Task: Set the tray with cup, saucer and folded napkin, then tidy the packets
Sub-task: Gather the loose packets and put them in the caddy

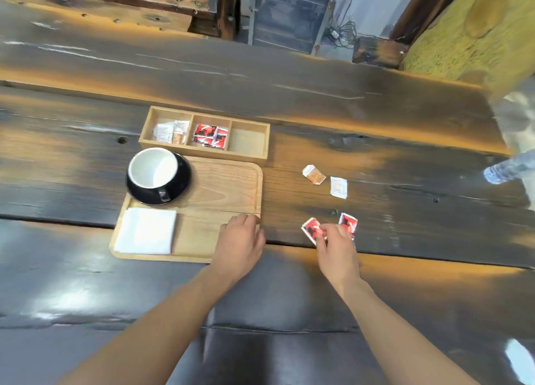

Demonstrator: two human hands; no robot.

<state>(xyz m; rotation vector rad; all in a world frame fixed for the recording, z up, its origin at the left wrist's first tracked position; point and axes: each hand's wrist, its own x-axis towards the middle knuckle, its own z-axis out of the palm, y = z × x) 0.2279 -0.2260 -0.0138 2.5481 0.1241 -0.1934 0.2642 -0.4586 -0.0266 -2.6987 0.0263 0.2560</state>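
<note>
Tray (pixel 231 187): wooden, flat on dark tabletop (pixel 376 118); near-right corner under L hand.
Cup (pixel 153 167): white inside, upright on black saucer (pixel 176 187); both at tray's far-left corner, saucer overhanging the rim a bit.
Napkin (pixel 146 230): white, folded square, near-left part of tray, just in front of saucer.
Organizer box (pixel 262 154): wooden, 3 compartments, touching tray's far edge; L compartment w/ white/brown packets (pixel 172 131); middle w/ red packets (pixel 209 135); R compartment bare.
Loose packets: brown-white one (pixel 314 174) & white one (pixel 338 186) on tabletop R of tray, near each other; two red ones nearer the person.
Left hand (pixel 240 240): palm down on tray corner; fingers relaxed, slightly spread, holding nothing.
Right hand (pixel 335 245): fingers pinched on red packet (pixel 311 229); second red packet (pixel 348 222) just beside, partly behind knuckles.
</note>
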